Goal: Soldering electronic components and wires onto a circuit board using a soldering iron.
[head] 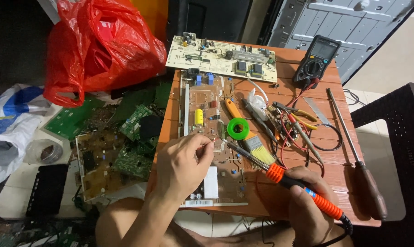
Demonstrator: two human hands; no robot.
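My right grip is clamped on the orange-handled soldering iron, tip at the brown circuit board on the wooden bench; my left grip pinches a thin solder wire there.

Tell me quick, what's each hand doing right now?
Left hand: closed in a pinch on a thin solder wire over the brown circuit board.
Right hand: closed around the orange-handled soldering iron.
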